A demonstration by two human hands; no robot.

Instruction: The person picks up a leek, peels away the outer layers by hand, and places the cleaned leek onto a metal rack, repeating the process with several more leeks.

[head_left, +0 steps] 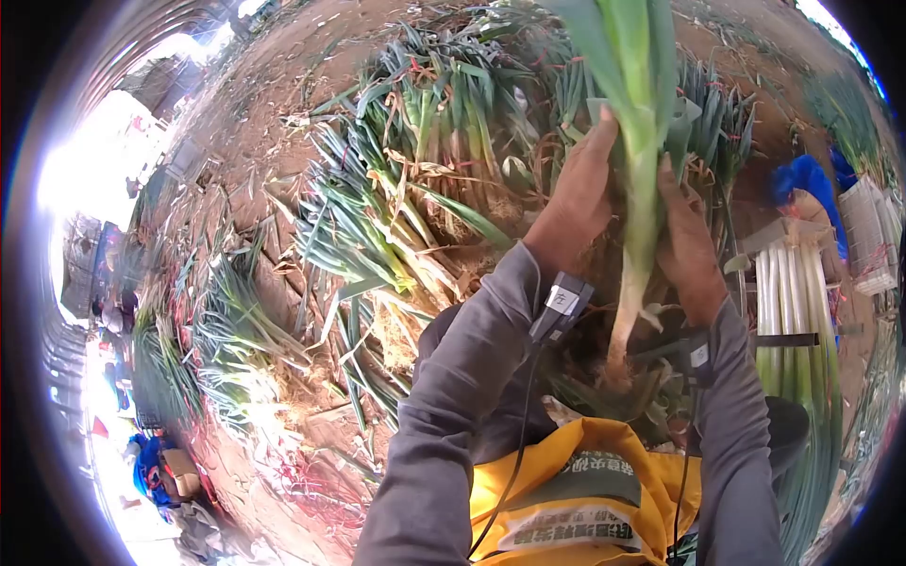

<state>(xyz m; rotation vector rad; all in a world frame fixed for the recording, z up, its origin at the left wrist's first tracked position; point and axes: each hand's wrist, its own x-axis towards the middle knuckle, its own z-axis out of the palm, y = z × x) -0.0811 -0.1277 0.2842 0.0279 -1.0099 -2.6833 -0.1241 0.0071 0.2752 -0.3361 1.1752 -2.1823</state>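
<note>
A large green onion (642,179) stands nearly upright before me, its broad leaves up and its pale root end (618,363) pointing down. On its left side, my left hand (578,193) is closed around the upper stalk, with the thumb along a leaf. My right hand (691,245) is curled against the stalk's right side, at a torn outer leaf (681,123). Some fingers of both hands are hidden behind the plant. A loose strip of skin (653,316) sticks out low on the stalk.
Tied bundles of green onions (444,123) lie on the dirt ground ahead, with more onions (241,321) to the left. At my right is a bundle of trimmed white stalks (793,283) with a dark band. A yellow printed apron (576,491) covers my lap. Crates (868,231) stand far right.
</note>
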